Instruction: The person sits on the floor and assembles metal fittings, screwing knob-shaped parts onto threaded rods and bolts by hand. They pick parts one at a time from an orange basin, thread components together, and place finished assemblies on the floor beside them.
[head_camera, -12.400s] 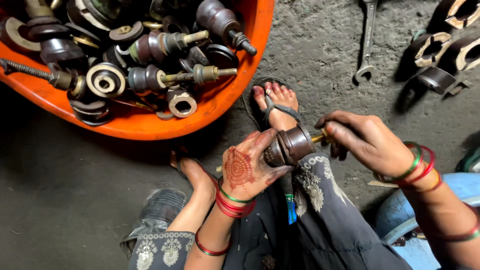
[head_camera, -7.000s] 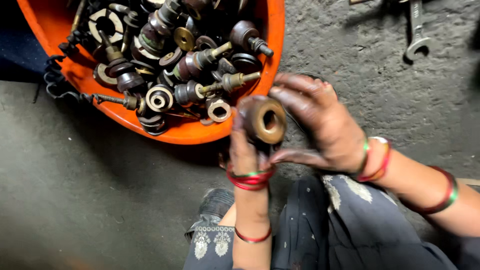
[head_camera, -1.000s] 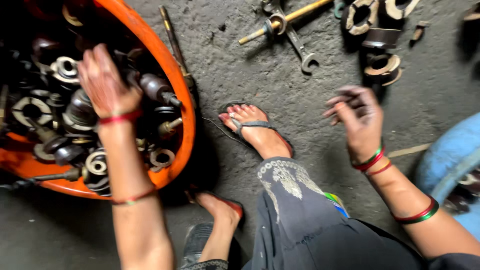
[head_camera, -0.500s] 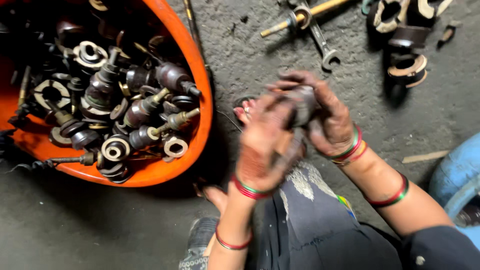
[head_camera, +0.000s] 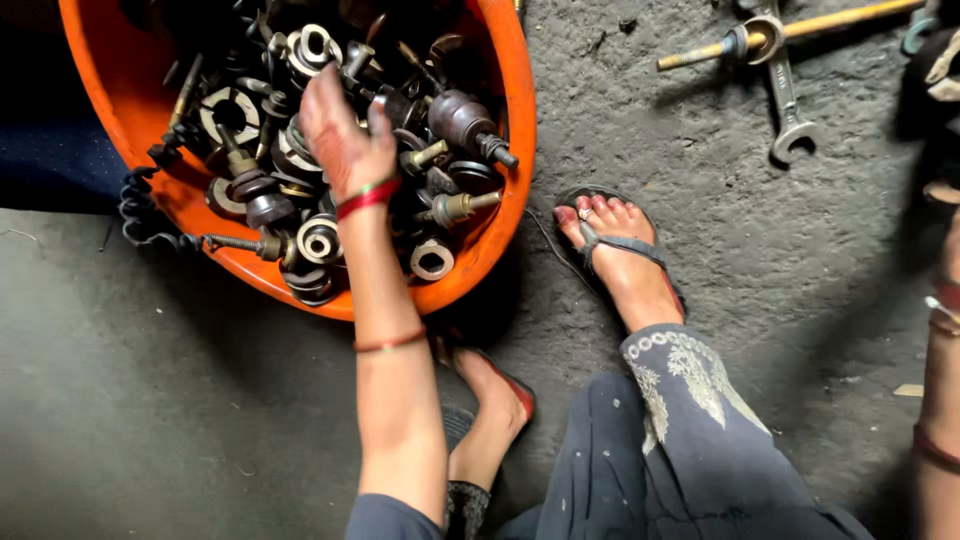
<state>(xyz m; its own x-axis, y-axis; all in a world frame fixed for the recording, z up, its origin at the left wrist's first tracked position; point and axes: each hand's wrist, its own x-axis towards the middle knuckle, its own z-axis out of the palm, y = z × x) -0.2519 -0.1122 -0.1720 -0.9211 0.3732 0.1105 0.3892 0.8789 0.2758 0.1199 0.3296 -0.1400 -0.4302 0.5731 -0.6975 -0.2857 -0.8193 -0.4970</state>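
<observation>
the heap of dark, greasy metal bushings and brass-tipped bolts fills the round orange plastic tub on the grey concrete floor. the left hand lies palm down on the heap, fingers curled among the parts; whether it grips one cannot be told. the right hand is out of sight, only its bangled forearm showing at the right edge. a steel spanner and a brass-coloured rod lie well apart on the floor.

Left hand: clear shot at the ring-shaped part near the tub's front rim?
Probably yes. The left hand is already down among the parts in the orange tub, and the ring-shaped part lies uncovered on top, beside the forearm.
</observation>
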